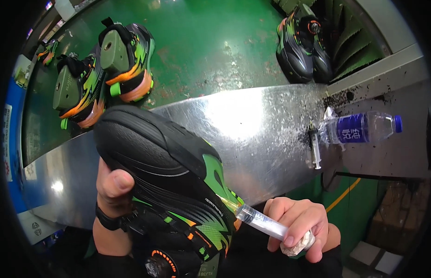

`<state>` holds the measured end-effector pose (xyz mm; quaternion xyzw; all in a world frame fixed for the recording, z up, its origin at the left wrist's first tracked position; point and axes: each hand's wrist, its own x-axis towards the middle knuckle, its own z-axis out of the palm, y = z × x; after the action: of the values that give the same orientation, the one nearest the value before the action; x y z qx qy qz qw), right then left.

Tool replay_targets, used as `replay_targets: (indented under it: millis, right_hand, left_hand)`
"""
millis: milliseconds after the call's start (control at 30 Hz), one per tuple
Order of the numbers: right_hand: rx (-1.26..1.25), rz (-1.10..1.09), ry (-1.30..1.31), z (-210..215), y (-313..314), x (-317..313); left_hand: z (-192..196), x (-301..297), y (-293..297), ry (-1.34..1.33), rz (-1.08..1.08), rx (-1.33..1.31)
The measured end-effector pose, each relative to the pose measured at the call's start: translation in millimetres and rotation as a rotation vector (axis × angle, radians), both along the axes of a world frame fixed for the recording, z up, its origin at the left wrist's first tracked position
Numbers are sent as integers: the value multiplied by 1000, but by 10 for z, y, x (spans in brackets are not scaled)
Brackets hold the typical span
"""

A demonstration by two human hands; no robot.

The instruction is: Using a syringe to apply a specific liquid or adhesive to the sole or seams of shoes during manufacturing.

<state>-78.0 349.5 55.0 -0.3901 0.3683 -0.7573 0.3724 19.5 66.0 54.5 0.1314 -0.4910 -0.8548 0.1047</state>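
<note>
My left hand is wrapped round a black, green and orange sneaker, its thumb on the dark upper near the toe. The shoe is tilted, with its black toe pointing up and left; a round dial with orange marks shows low on it. In my right hand is a clear syringe, aimed left at the shoe. Its thin tip meets the green edge of the sneaker, though I cannot tell whether it touches. A crumpled white wad sits at the syringe's rear end, between my fingers.
Several matching shoes with green lasts stand on the green belt at left; another pair is at far right. A metal ledge crosses the middle. On its right lie a second syringe and a water bottle.
</note>
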Motion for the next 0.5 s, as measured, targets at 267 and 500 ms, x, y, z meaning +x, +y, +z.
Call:
replay_targets:
  millis: [267, 500]
  right_hand:
    - [117, 26, -19, -70, 366, 98]
    - [250, 30, -6, 12, 608, 194]
  left_hand:
    - [-261, 430, -287, 80, -161, -8]
    - [54, 204, -25, 256, 52, -264]
